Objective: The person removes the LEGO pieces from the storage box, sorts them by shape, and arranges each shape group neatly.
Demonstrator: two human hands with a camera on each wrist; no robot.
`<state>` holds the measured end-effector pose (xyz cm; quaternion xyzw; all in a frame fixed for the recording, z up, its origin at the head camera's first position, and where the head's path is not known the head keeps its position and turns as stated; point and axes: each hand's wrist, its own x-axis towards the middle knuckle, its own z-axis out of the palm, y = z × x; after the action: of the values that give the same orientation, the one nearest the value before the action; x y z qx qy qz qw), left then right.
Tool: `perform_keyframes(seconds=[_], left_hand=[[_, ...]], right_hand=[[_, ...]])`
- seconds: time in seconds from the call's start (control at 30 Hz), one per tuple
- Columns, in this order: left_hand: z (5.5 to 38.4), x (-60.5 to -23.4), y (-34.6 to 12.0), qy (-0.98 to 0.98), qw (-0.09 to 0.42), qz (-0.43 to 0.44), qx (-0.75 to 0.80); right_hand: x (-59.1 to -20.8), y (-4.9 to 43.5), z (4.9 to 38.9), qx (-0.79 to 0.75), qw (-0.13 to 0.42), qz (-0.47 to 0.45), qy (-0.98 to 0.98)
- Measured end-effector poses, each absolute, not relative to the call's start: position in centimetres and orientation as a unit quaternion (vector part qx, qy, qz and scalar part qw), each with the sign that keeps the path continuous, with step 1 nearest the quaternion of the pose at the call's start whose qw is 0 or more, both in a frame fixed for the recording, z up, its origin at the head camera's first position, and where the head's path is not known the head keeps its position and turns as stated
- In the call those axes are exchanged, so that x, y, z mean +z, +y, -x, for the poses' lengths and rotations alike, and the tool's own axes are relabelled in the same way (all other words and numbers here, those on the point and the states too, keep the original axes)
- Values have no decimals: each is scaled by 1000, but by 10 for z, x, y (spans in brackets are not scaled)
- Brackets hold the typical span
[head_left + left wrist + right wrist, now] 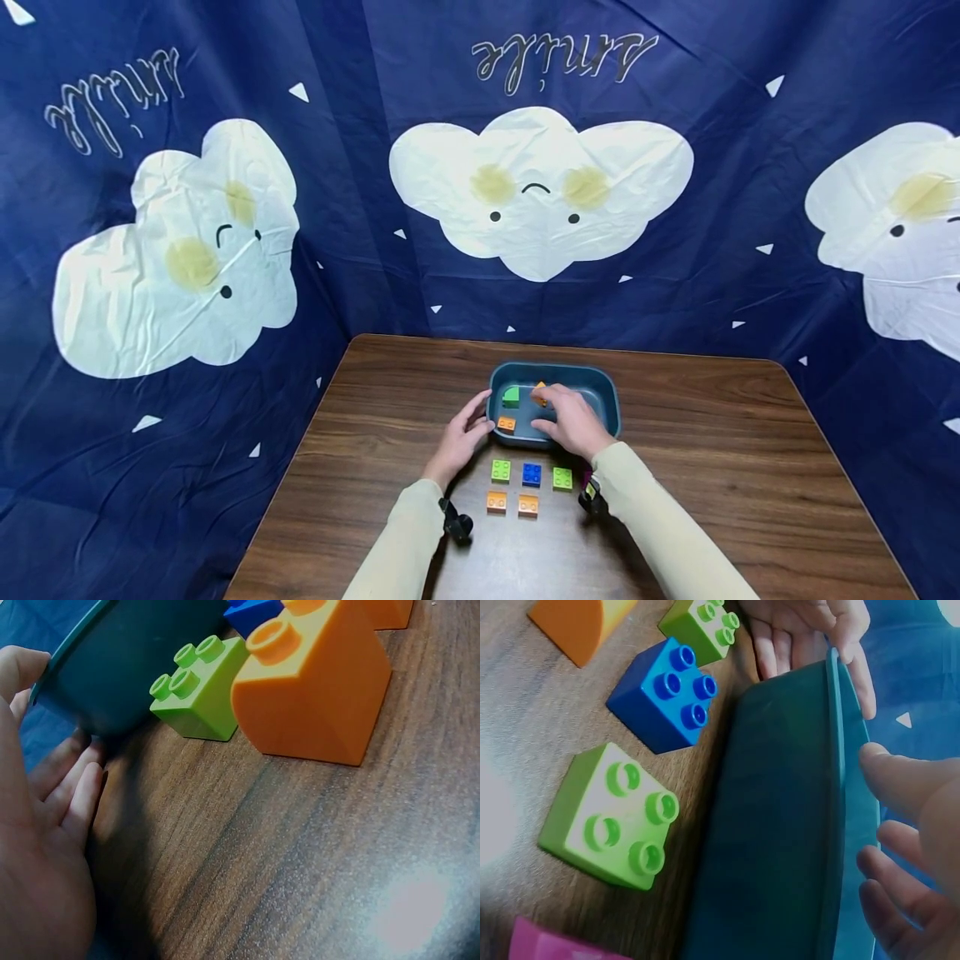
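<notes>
A dark teal bin (602,392) sits on the table. My left hand (456,442) touches its left end, thumb at the rim and fingers fairly straight along the outer wall. Over the bin hovers my right hand (573,421), thumb and forefinger apart. Close to that forefinger, partly covered by it, is an orange block (540,387). A green curved block (511,397) and an orange brick (506,425) lie at the bin's left side. In the right wrist view, the right fingers (900,889) bend loosely above the rim; their work inside the bin is hidden.
Before the bin stand a lime brick (501,471), a blue brick (532,475) and another lime brick (562,478). Nearer are two orange curved blocks (497,502). A magenta block (559,945) is mostly hidden by the right sleeve. A blue cloud-print curtain (352,275) surrounds the table.
</notes>
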<state>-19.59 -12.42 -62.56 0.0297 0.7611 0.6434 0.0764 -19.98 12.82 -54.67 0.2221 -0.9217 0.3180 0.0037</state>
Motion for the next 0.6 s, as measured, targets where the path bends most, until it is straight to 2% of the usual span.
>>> perform_keyframes(seconds=[0.6], left_hand=[[195, -623, -124, 757, 82, -35, 648]], right_hand=[[-554, 104, 224, 277, -99, -296, -909]])
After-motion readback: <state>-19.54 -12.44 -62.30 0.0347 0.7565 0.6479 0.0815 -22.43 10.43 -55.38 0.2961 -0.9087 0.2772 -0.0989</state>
